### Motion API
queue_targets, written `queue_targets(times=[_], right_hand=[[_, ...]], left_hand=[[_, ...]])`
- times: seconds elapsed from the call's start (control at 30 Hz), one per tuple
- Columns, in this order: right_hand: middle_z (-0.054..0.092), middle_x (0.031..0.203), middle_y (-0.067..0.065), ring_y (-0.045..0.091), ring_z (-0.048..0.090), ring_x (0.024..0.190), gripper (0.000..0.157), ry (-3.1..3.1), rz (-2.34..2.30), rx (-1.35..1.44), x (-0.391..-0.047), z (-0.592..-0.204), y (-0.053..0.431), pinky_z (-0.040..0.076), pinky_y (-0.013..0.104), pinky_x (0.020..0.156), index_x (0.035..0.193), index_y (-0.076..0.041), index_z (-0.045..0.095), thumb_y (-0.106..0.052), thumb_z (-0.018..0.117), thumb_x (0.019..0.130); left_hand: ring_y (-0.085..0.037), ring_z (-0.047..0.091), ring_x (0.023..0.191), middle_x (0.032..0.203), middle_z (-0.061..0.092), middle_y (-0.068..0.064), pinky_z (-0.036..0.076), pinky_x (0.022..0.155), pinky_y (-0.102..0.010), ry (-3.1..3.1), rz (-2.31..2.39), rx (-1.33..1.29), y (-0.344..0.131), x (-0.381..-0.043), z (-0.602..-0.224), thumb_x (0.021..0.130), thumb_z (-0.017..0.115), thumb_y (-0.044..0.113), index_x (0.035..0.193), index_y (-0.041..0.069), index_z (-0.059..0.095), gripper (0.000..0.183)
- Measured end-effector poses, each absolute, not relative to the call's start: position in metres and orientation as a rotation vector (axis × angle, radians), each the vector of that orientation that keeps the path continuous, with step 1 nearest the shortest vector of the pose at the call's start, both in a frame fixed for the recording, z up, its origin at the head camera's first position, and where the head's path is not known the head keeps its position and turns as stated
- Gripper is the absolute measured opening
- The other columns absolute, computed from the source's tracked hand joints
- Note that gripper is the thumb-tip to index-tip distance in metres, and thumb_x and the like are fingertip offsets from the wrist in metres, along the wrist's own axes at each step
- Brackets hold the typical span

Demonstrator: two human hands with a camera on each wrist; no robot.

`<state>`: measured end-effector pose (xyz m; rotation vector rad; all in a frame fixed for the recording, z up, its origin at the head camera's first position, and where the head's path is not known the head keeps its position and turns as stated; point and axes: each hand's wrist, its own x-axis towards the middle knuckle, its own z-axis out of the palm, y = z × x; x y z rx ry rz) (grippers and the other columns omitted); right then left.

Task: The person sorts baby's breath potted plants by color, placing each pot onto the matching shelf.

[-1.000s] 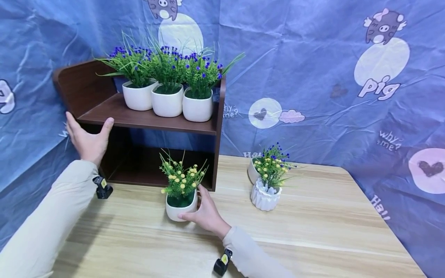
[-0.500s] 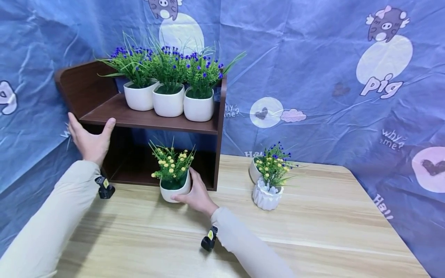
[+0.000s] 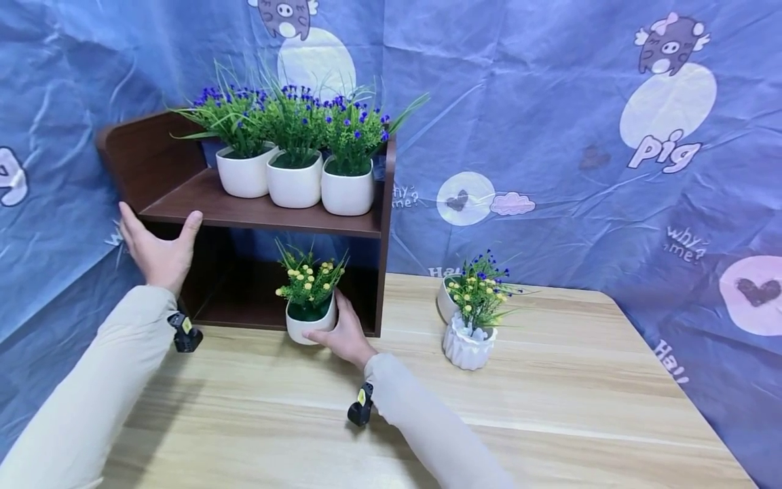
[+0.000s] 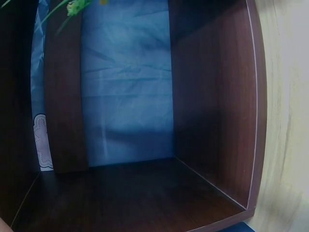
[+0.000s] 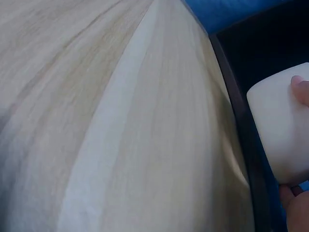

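Note:
In the head view my right hand [image 3: 345,333] grips a white pot with an artificial yellow-flowered plant [image 3: 308,285], thumb at the front, fingers around the right side. The pot is at the front edge of the lower compartment of a dark brown two-tier shelf [image 3: 269,216]. In the right wrist view my thumb and fingertips hold the white pot [image 5: 277,125] beside the shelf's dark edge. My left hand [image 3: 161,255] spreads over the shelf's left side, thumb at the upper board's front edge, fingers straight along the outer panel. Inside the left wrist view lies the lower compartment [image 4: 212,106].
Three white pots with purple-blue flowers [image 3: 294,180] stand in a row on the upper board. Right of the shelf, on the wooden table [image 3: 550,380], are a white fluted pot with yellow flowers [image 3: 469,346] and another white pot [image 3: 448,299] behind it. A blue printed cloth [image 3: 550,136] hangs behind.
My right hand has carried the yellow-flowered pot away from me, from over the table up to the lower compartment's front. My left hand has stayed at the shelf's left side.

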<state>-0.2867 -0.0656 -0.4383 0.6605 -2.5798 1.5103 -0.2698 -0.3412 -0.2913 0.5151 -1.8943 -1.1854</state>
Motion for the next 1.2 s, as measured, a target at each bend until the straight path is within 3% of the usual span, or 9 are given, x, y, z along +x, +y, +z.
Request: queue_targets(times=[0.2,0.4,0.53,0.97,1.2], right_hand=[[0.035,0.137,0.008,0.018,0.037,0.121,0.096,-2.528,1.530,0.662,-0.287,-0.444,-0.069,0.031,0.032,0.099,0.142,-0.013,0.020,-0.033,0.076,0.067],[0.042,0.132,0.017,0.026,0.043,0.118,0.070,-2.458,1.311,0.572,-0.282,-0.452,-0.075,0.036,0.034,0.096,0.135,0.000,0.034,-0.024,0.068,0.078],[0.046,0.128,0.021,0.028,0.046,0.115,0.063,-2.460,1.252,0.506,-0.280,-0.457,-0.078,0.037,0.034,0.094,0.130,0.005,0.040,-0.020,0.067,0.079],[0.042,0.133,0.017,0.024,0.042,0.119,0.066,-2.532,1.281,0.464,-0.276,-0.457,-0.078,0.034,0.031,0.097,0.134,0.002,0.035,-0.026,0.064,0.081],[0.030,0.140,0.019,0.025,0.032,0.127,0.070,-2.533,1.296,0.642,-0.257,-0.450,-0.068,0.029,0.034,0.101,0.137,0.002,0.026,-0.022,0.062,0.082]], left_hand=[[-0.005,-0.001,0.133,0.147,0.005,0.009,0.000,0.105,-0.020,-1.887,-1.164,0.513,-0.341,-0.271,-0.292,0.068,0.066,0.054,0.142,0.029,0.003,0.101],[-0.005,-0.001,0.133,0.147,0.004,0.009,-0.001,0.105,-0.020,-1.884,-1.173,0.511,-0.341,-0.271,-0.291,0.068,0.066,0.054,0.142,0.029,0.003,0.101],[-0.006,-0.002,0.133,0.148,0.003,0.008,-0.001,0.105,-0.022,-1.885,-1.181,0.520,-0.341,-0.270,-0.292,0.069,0.066,0.053,0.142,0.029,0.002,0.100],[-0.006,-0.003,0.133,0.148,0.001,0.009,-0.001,0.105,-0.022,-1.899,-1.187,0.535,-0.342,-0.271,-0.292,0.068,0.066,0.055,0.142,0.031,0.001,0.101],[-0.006,-0.005,0.133,0.148,0.000,0.008,-0.002,0.105,-0.023,-1.919,-1.183,0.540,-0.342,-0.271,-0.292,0.068,0.065,0.057,0.142,0.032,-0.001,0.101]])
